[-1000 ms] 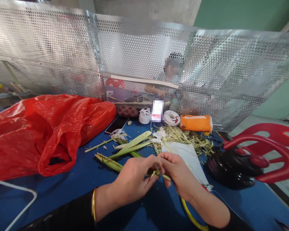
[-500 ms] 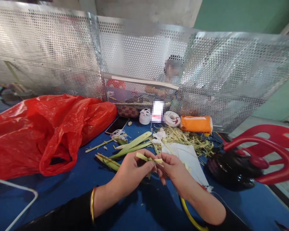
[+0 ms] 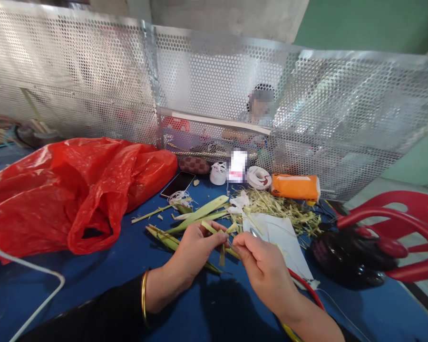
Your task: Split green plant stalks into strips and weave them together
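My left hand (image 3: 199, 247), with a gold bangle at the wrist, pinches a pale green folded leaf strip (image 3: 209, 228) near the middle of the table. Close on its right, my right hand (image 3: 258, 259) is closed, fingers together near the strip's end; a small shiny metal tip shows above it, and what it grips is too small to name. Long green leaf pieces (image 3: 203, 210) lie behind and beside my left hand. A heap of shredded strips (image 3: 281, 209) lies behind a white sheet (image 3: 288, 244) to the right.
A red plastic bag (image 3: 92, 185) covers the left side. Along the perforated metal partition (image 3: 214, 71) stand a lit phone (image 3: 238, 165), a white tape roll (image 3: 259, 177) and an orange pack (image 3: 296, 187). A black kettle (image 3: 347, 259) is at right. A person sits beyond the partition.
My right hand has moved slightly away from my left and turned, its fingers now closed together. A shiny metal tip and a red cord now show by it. The whole view has shifted a little.
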The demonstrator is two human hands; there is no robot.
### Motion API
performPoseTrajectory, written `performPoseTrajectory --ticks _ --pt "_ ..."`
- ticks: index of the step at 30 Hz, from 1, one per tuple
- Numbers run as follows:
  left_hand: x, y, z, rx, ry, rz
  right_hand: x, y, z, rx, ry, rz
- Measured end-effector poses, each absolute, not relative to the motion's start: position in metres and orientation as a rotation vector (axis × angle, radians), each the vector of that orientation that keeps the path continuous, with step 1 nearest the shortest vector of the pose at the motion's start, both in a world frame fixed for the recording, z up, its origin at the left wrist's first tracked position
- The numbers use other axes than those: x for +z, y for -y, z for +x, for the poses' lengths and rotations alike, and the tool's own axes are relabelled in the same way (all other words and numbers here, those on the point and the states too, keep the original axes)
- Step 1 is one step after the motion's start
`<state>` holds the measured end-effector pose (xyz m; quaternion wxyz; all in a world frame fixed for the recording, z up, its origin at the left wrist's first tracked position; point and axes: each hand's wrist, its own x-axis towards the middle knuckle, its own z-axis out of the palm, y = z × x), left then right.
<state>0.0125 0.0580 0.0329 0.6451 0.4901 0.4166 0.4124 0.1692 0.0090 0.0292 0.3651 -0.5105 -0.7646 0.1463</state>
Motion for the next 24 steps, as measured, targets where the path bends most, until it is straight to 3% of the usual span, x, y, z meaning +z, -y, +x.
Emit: performPoseTrajectory --ticks 7,14,19,24 --pt "0.031 -0.066 0.01 0.825 -0.919 1.166 0.034 -0.012 0.172 0.037 2.107 -1.252" --pt "0.029 -0.06 0.008 0.635 -0.953 1.597 0.038 -0.014 0.18 -0.347 2.241 -1.236" --pt "0.039 -0.055 0.004 0.502 -0.864 1.724 0.041 -0.021 0.185 0.247 2.099 -1.259" --pt "0.044 -0.056 0.008 0.602 -0.769 1.474 0.039 -0.029 0.185 0.904 1.717 -1.374"
